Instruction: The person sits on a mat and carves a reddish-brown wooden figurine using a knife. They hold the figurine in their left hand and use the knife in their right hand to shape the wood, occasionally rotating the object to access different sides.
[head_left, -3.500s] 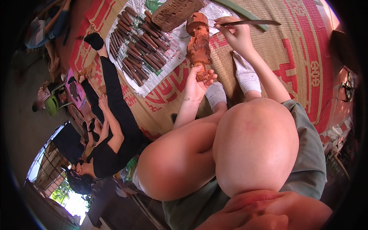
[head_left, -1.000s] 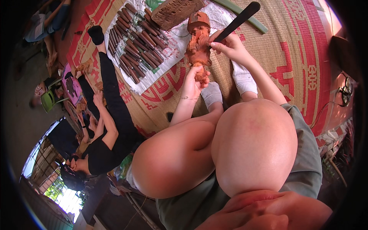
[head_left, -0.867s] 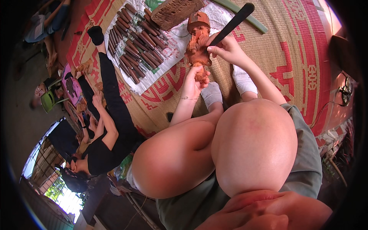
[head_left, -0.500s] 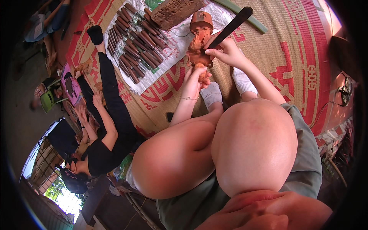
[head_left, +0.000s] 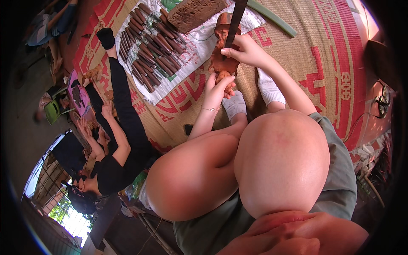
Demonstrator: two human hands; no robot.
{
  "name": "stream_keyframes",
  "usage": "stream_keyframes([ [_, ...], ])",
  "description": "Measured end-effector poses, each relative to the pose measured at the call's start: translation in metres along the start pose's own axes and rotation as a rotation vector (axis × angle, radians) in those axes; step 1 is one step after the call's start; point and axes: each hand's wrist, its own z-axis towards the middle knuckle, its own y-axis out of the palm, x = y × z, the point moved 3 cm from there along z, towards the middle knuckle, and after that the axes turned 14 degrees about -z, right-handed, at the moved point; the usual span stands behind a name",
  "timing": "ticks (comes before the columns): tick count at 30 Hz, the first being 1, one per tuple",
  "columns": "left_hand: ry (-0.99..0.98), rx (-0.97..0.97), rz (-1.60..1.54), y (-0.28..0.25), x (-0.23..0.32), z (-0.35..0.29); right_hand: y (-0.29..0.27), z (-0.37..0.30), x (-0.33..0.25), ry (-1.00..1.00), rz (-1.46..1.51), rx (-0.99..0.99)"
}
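Observation:
A reddish-brown carved wooden figure is tilted over the mat in front of my feet. My left hand is closed around its near end, thumb on top. My right hand grips a long, dark, flat-handled tool against the figure's middle. The tool points steeply away, its far end cut off by the picture's top edge. Fingers and wood hide its working tip. Left of the figure, several wooden-handled carving tools lie in rows on a white printed sack.
A carved brown wood block rests at the sack's far edge, with a green strip to its right. My socked feet stand on the red-patterned woven mat. At left, a co-worker in black sits near a pink surface.
The tool has swung from leaning right to nearly straight away from me, and my right hand has turned with it. The figure has shifted slightly. The co-worker's hands have moved.

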Motion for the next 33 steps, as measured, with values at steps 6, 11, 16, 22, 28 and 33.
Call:
stream_keyframes([
  [6, 0.028, -0.005, 0.044, -0.001, -0.001, 0.001, 0.013, 0.010, 0.010, -0.028, -0.140, -0.110],
  [11, 0.024, 0.008, 0.055, 0.001, 0.002, -0.001, 0.010, 0.013, 0.000, -0.026, -0.176, -0.192],
  [16, 0.025, 0.005, 0.046, 0.000, 0.001, -0.001, 0.008, 0.012, -0.005, -0.032, -0.187, -0.211],
  [22, 0.022, 0.015, 0.044, -0.001, -0.001, 0.000, 0.012, 0.007, -0.002, -0.075, -0.093, -0.156],
  [28, 0.024, 0.030, -0.012, -0.003, -0.006, 0.002, 0.013, 0.004, -0.001, -0.093, -0.060, -0.173],
  [33, 0.063, 0.031, -0.016, -0.004, -0.001, 0.000, 0.011, 0.003, -0.005, -0.081, 0.077, -0.178],
])
